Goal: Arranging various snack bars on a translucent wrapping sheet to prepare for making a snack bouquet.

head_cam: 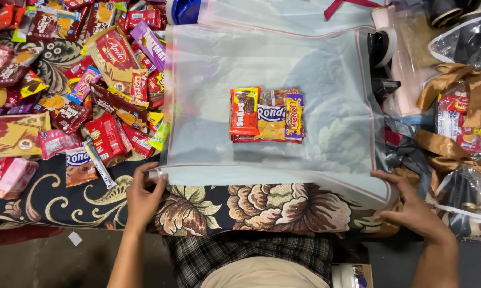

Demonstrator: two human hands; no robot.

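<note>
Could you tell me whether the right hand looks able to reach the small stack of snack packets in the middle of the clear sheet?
Probably yes: the right hand rests on the sheet's near corner, and nothing lies between it and the stack.

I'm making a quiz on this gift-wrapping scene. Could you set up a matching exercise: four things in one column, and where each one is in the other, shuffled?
Things:
1. small stack of snack packs
2. loose pile of snacks
3. left hand
4. right hand

Places:
A. at the near right corner of the clear plastic sheet
B. in the middle of the sheet
C. on the patterned cloth, left of the sheet
D. at the sheet's near left corner

Pairs: 1-B, 2-C, 3-D, 4-A
</note>
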